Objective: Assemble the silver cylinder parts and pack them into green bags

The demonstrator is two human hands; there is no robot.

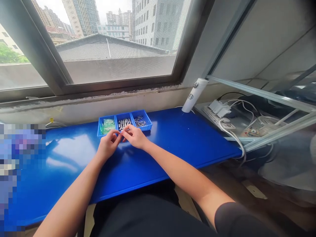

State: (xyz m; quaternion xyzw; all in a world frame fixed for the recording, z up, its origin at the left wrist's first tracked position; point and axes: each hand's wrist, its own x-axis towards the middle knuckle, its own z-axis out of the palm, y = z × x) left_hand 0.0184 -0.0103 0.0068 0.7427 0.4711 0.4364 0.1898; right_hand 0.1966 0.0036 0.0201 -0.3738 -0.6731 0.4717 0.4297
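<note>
My left hand (110,142) and my right hand (134,136) meet fingertip to fingertip just in front of a blue three-part tray (149,127). Both are closed in a pinch; whatever lies between the fingers is too small and covered to name. In the tray's left compartment are thin green pieces (108,125). Short black and white cylindrical pieces (124,123) fill the middle one, partly hidden by my right hand. Slim dark metallic pieces (140,121) lie loose in the right compartment.
A white bottle (195,95) stands at the table's back right. Beyond the blue table's (177,138) right end are a power strip (225,123) with plugs and cables, a clear round container (268,123) and a metal frame (271,93). A window runs behind. The far left is pixelated.
</note>
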